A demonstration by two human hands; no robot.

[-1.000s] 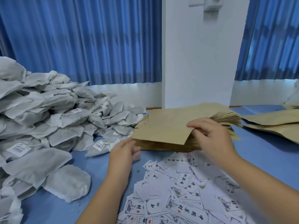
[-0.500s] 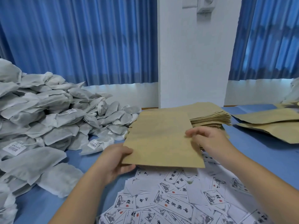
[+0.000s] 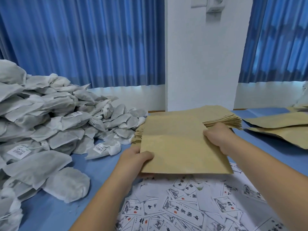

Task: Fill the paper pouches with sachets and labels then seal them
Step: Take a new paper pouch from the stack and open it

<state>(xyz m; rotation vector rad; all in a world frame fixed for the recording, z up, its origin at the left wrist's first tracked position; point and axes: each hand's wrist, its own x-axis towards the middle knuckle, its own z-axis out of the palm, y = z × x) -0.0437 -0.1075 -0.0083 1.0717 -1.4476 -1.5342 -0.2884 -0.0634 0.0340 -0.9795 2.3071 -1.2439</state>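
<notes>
Brown kraft-paper pouch (image 3: pixel 180 144), held roughly level over the table (image 3: pixel 103 172) at the centre of the head view. Left hand (image 3: pixel 133 159) grips the pouch near its 8 o'clock corner, with the thumb lying on the upper face and the other fingers passing beneath the paper. Right hand (image 3: pixel 218 139) grips the 3 o'clock edge with curled fingers; whether its thumb lies above or under the sheet cannot be told.

The near edge of the pouch overhangs the labels (image 3: pixel 191 205), a loose spread of white printed slips with black characters and small red seals. They lie on the table at 6 o'clock from the pouch.

Behind the pouch, from 12 to 2 o'clock, sits the stack of pouches (image 3: pixel 223 120), its edges fanned out toward the right. The held pouch hides much of this stack.

At 9 o'clock, a large heap of sachets (image 3: pixel 50 124) slopes down from the left margin to the left side of the stack. These are grey-white fibre bags, several of them carrying strings and barcode tags (image 3: pixel 99 148).

At 3 o'clock, well apart from both hands, loose pouches (image 3: pixel 275 124) lie flat on the blue table cover.

Background: blue curtains (image 3: pixel 83 39) hang on both sides of a white pillar (image 3: pixel 200 64).
</notes>
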